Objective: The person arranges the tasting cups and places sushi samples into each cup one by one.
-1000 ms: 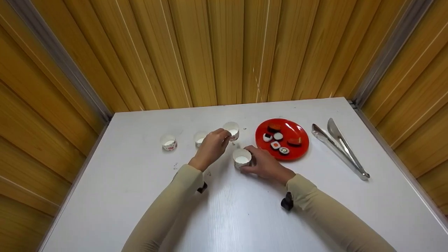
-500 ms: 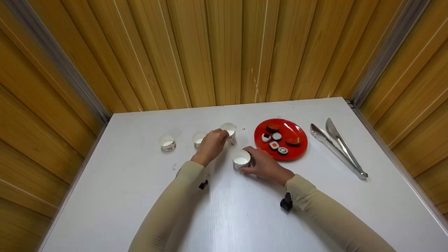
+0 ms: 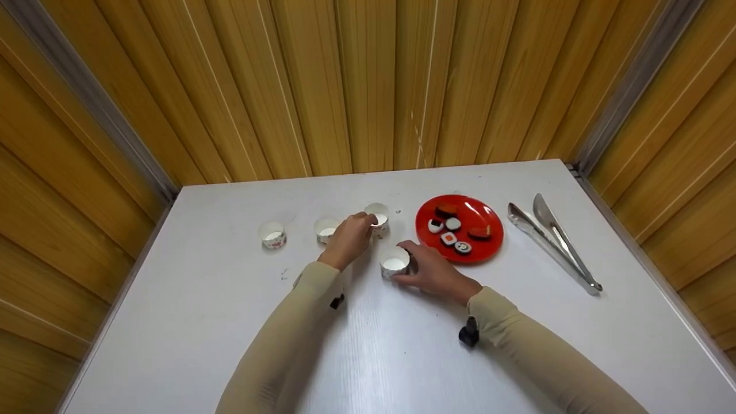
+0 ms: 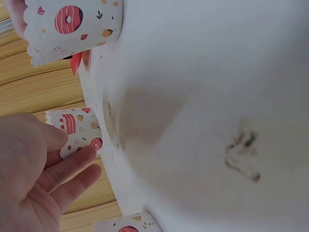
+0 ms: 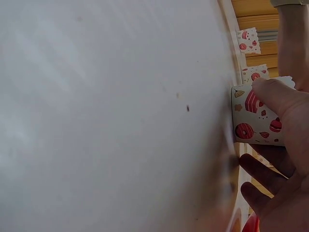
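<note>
White is the colour of the far cup (image 3: 380,214), and the left hand (image 3: 351,237) pinches it between thumb and finger, the other fingers lying loosely apart. The change of the last second is small: the left sleeve (image 3: 310,287) sits a little more to the right, while the cup almost keeps its place. This probably means a fine adjusting of the cup, not a long carrying. The right hand (image 3: 431,270) grips the near cup (image 3: 394,264), which is upright, on the worktop (image 3: 230,322) or just above it; one cannot tell which. The middle cup (image 3: 325,230) stands just beside the left hand, and the end cup (image 3: 273,237) stands apart from it.

Compared with the earlier frame, the whole scene slides slightly leftward, most likely because the head turns. The red plate (image 3: 489,221) carries the same sushi pieces (image 3: 448,238), and the tongs (image 3: 553,247) lie as they did.
</note>
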`<state>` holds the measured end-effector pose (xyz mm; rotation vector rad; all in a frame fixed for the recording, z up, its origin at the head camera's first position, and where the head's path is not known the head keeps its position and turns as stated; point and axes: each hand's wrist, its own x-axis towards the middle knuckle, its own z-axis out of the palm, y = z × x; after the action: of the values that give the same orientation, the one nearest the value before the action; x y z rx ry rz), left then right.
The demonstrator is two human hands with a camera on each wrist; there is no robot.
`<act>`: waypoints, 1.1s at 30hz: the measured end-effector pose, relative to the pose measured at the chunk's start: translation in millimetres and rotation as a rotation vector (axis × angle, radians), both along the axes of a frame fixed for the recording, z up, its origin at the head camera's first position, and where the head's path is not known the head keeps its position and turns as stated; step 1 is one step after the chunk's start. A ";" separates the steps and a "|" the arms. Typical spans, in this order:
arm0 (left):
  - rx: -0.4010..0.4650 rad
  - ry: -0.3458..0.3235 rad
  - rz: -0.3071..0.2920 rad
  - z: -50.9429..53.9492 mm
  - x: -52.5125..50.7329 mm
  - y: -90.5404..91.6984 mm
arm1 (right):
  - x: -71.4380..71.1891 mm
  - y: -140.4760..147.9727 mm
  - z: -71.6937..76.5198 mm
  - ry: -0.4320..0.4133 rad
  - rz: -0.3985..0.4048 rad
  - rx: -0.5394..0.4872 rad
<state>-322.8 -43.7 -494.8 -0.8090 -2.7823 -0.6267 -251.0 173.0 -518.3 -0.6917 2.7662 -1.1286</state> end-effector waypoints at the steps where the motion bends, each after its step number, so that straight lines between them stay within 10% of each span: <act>1: -0.011 -0.006 0.006 -0.5 -0.5 0.6 | 0.2 -0.2 0.1 -0.003 0.000 -0.004; 33: -0.038 -0.026 0.017 -4.6 -4.8 2.5 | 0.1 -0.6 -2.0 -0.007 -0.035 0.034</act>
<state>-327.6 -41.2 -499.4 -0.7896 -2.8297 -0.5873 -250.9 172.4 -520.2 -0.6369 2.7950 -1.0852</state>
